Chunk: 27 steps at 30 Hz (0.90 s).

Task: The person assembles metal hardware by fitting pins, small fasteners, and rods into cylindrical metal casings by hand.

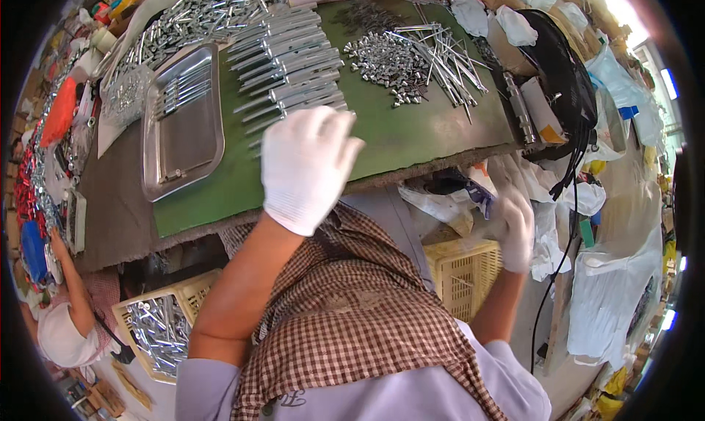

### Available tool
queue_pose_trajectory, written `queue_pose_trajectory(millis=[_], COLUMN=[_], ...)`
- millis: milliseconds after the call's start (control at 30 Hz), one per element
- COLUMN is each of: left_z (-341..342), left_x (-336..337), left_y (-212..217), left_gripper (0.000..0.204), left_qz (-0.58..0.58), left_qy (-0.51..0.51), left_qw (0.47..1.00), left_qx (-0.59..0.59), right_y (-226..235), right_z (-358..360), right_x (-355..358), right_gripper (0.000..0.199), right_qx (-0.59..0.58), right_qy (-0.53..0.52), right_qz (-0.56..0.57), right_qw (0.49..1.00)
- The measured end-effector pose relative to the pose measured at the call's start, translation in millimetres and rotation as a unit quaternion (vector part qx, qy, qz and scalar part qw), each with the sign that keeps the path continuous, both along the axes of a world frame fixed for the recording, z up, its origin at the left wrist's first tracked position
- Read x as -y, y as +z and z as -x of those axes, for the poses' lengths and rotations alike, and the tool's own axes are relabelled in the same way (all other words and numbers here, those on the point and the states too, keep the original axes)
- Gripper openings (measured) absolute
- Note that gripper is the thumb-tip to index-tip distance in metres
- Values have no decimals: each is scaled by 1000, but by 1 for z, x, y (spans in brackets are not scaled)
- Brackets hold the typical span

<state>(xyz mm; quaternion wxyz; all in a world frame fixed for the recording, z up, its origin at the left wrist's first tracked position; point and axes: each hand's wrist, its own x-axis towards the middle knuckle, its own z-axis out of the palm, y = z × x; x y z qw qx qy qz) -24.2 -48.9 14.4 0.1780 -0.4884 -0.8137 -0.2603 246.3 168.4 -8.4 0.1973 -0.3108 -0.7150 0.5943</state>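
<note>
My left hand (307,167), in a white knit glove, is at the near end of a row of long metal rods with thicker sleeves (286,57) on a green mat (411,138). Its fingers curl down toward the rods. The fingertips are hidden, so what they grip cannot be made out. Beyond the table's front edge at the right is my right hand (512,222), also white-gloved and smeared by motion, above a yellow plastic crate (466,270). To the left of the row, a steel tray (219,120) holds several slim rods (187,87).
Small metal nuts or sleeves (389,62) and loose thin rods (448,61) are heaped at the back right. More metal parts (194,20) cover the back left. A crate of bolts (158,333) stands low left, near another person's arm (72,289). Black ties (558,76) hang at right.
</note>
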Motion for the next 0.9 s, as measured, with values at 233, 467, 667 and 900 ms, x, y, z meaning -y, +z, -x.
queue_pose_trajectory(millis=[233, 467, 667, 900], left_z=[15, 17, 0, 4], left_x=[-4, 17, -5, 13], left_y=[-8, 2, 35, 16], left_gripper=[23, 24, 33, 40], left_qz=[165, 52, 186, 92], left_qy=[58, 2, -115, -125], left_qw=[985, 983, 975, 984], left_qx=[-3, 174, 46, 91], right_y=[16, 28, 40, 32], right_z=[-68, 63, 136, 149], right_x=[2, 42, 64, 64], right_gripper=[17, 36, 37, 30], right_qx=[180, -38, -15, 80], right_qy=[-17, 128, 127, 175], right_qz=[-18, 125, 198, 81], right_qw=[983, 983, 972, 978])
